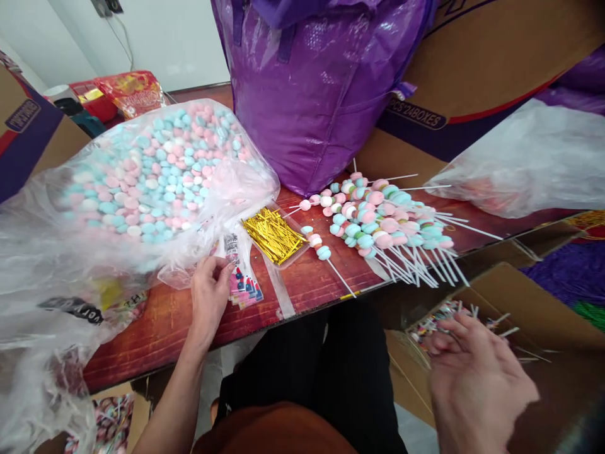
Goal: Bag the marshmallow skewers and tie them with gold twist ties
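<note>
At the table's front edge, my left hand has its fingertips pinched together at a fanned stack of small printed plastic bags. Beside the stack lies a shallow clear tray of gold twist ties. A single candy skewer, with pastel candies threaded on a white stick, rests right of the tray. My right hand, blurred, hovers over a cardboard box low on the right, its fingers loosely apart and nothing visible in them. White sticks and wrapped candies show inside that box.
A large clear bag of pastel candies covers the table's left. Many candy skewers are piled at the right, sticks overhanging the edge. A purple bag and a large carton stand behind. Another clear plastic bag lies far right.
</note>
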